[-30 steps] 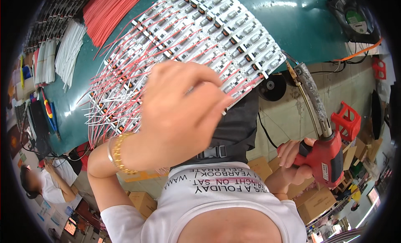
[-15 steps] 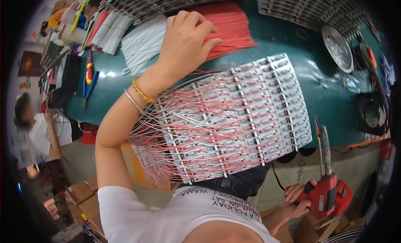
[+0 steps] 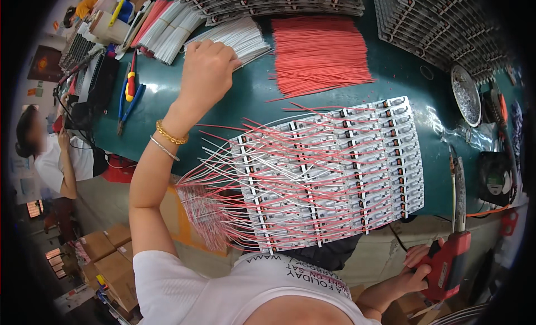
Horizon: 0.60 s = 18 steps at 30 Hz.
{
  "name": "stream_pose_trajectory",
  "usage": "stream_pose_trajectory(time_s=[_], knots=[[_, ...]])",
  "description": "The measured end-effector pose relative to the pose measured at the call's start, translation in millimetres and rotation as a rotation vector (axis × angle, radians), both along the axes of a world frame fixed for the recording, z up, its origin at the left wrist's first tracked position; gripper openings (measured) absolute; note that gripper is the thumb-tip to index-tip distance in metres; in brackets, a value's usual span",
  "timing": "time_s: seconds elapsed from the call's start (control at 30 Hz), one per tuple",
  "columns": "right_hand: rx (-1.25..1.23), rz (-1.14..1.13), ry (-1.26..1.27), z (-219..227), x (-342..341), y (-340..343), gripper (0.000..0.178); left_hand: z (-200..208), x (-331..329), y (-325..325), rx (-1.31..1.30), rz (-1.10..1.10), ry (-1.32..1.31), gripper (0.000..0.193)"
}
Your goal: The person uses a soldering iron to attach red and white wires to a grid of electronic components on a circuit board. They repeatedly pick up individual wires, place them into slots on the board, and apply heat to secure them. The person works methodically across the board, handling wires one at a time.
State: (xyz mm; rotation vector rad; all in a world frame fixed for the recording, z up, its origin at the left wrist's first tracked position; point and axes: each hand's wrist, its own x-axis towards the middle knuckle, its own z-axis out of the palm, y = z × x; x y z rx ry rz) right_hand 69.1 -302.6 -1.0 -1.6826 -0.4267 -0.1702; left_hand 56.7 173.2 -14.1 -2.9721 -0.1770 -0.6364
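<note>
Red gun (image 3: 448,264) right of panel (image 3: 401,152), long axis fore-aft, tip pointing forward, right hand (image 3: 410,273) wrapped round grip, left hand (image 3: 206,71) curled at white wires (image 3: 244,37), can't tell if holding any, dish (image 3: 479,107) with silvery bits (image 3: 464,95).

The left hand (image 3: 209,72) has moved off the circuit panel (image 3: 335,182), then off the red wires (image 3: 321,51) — uncovered again at upper centre — to the loose white wires (image 3: 241,39), upper left.

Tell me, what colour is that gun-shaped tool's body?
The gun-shaped tool has a red and black body, seen best in the head view.
</note>
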Motion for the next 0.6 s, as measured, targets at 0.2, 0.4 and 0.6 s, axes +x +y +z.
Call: stream_pose_trajectory(time_s=[0.2, 0.4, 0.6], knots=[[-0.042, -0.033, -0.178, 17, 11, 16, 0.071, -1, 1, 5, -0.022, 0.031, -0.075, 0.006], [0.03, 0.036, -0.068, -2, 5, 15, 0.068, 9, -1, -1, -0.078, -0.015, -0.035, 0.006], [0.052, 0.003, -0.02, -8, -2, 10, 0.067, 2, -1, -1, 0.03, -0.037, -0.009, 0.007]])
